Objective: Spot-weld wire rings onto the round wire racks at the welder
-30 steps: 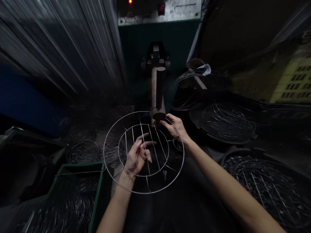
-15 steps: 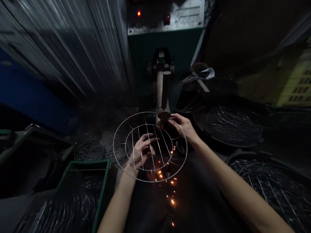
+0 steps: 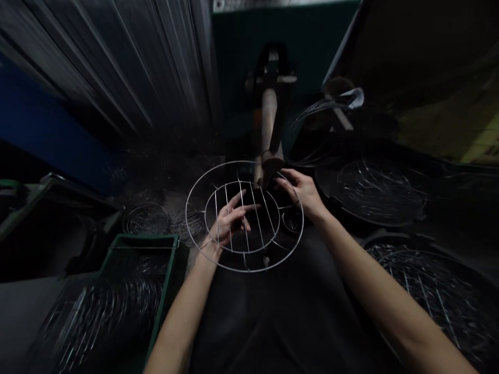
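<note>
A round wire rack (image 3: 245,271), with an outer ring, an inner ring and several parallel cross wires, is held level at the tip of a spot welder's cylindrical arm (image 3: 268,119). My right hand (image 3: 304,193) grips its outer ring on the far right, close to the welder's tip; some of those fingertips are in shadow. Beneath the cross wires is my left hand (image 3: 230,223), fingers stretched out and spread, seen through the rack. Its wrist lies under the left of the outer ring, and I cannot tell whether its fingers touch the wires.
A green crate (image 3: 167,275) full of bent wire pieces stands at lower left. To the right are dark round containers with wire parts (image 3: 382,192) and more wire pieces (image 3: 421,280). The green machine body (image 3: 241,47) rises behind; corrugated metal sheeting (image 3: 156,57) is at upper left.
Orange sparks falling below the rack are gone. The view has tilted down, so the machine's lit panel has left the frame. My left fingers have spread; the right hand stays at the ring.
</note>
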The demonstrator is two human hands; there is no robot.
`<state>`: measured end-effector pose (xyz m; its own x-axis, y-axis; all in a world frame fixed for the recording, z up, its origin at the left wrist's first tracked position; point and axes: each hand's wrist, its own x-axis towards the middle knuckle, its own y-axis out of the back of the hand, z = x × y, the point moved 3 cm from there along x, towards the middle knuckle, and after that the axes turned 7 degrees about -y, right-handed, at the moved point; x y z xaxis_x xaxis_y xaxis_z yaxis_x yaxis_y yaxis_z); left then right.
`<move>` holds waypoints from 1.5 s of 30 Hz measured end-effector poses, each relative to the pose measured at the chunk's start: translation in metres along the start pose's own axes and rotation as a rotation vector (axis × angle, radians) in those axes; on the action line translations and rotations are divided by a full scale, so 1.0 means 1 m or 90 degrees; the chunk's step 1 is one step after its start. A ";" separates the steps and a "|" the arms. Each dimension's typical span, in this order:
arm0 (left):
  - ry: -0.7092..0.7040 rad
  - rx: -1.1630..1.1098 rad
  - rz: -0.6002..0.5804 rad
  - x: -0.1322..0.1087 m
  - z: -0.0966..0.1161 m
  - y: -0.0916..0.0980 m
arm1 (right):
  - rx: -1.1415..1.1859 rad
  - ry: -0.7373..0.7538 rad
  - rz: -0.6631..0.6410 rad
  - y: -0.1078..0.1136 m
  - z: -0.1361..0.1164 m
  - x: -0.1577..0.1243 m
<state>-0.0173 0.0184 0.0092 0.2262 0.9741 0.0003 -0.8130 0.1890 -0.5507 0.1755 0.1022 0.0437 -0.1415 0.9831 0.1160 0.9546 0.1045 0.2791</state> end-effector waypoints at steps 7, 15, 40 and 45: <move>0.019 -0.021 -0.015 0.004 -0.005 -0.001 | -0.002 -0.001 0.008 -0.001 0.001 0.002; 0.042 -0.019 -0.041 -0.006 -0.020 -0.015 | -0.004 -0.037 0.099 0.010 0.012 -0.017; 0.060 -0.173 0.077 -0.006 -0.031 -0.041 | -0.067 -0.020 0.130 0.033 0.016 -0.042; 0.027 -0.297 0.191 -0.017 -0.038 -0.050 | -0.047 -0.039 0.166 0.029 0.023 -0.044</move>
<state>0.0402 -0.0120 0.0052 0.0501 0.9690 -0.2421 -0.5229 -0.1811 -0.8329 0.2154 0.0657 0.0251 0.1253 0.9827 0.1361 0.9345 -0.1629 0.3164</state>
